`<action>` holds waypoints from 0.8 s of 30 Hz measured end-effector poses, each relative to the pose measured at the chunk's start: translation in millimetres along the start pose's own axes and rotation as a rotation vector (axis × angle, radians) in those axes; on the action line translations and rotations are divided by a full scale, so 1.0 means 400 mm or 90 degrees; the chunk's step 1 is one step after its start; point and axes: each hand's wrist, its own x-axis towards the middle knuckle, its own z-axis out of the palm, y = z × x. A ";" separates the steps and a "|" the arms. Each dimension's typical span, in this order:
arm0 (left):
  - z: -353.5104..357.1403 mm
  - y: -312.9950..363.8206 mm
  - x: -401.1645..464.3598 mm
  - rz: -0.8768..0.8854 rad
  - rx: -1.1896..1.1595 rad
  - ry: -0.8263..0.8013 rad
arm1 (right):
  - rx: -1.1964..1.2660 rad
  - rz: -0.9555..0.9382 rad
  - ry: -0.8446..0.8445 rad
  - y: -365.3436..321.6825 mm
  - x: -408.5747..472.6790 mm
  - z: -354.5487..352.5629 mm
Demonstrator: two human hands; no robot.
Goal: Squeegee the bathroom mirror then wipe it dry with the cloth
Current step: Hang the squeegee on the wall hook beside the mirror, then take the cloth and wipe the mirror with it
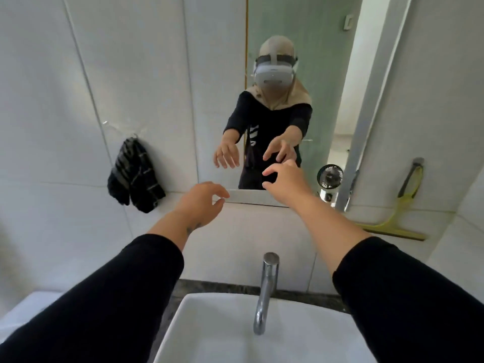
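Both the left hand point(203, 199) and right hand point(284, 180) reach out empty, fingers spread; the squeegee point(400, 205) and cloth point(135, 175) hang untouched beside the mirror point(301, 74), so nothing looks begun.

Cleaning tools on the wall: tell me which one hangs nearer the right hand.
The yellow-green squeegee, right of the mirror. The dark checked cloth hangs left, beyond the left hand.

Both arms stretched forward in black sleeves pushed partway up the forearms. Left hand point(203, 199) held palm down, fingers point(222, 193) loosely curled and empty. Right hand point(285, 182) reaching higher and farther, fingers spread open, gripping nothing.
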 end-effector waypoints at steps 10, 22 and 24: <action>-0.172 -0.285 -0.110 -0.197 0.023 0.111 | 0.046 -0.170 -0.155 -0.311 0.049 0.244; -0.174 -0.493 0.036 -0.250 -0.108 0.266 | 0.204 -0.257 -0.097 -0.533 0.202 0.483; -0.166 -0.492 0.046 -0.230 -0.150 0.283 | 0.234 -0.253 -0.101 -0.534 0.208 0.500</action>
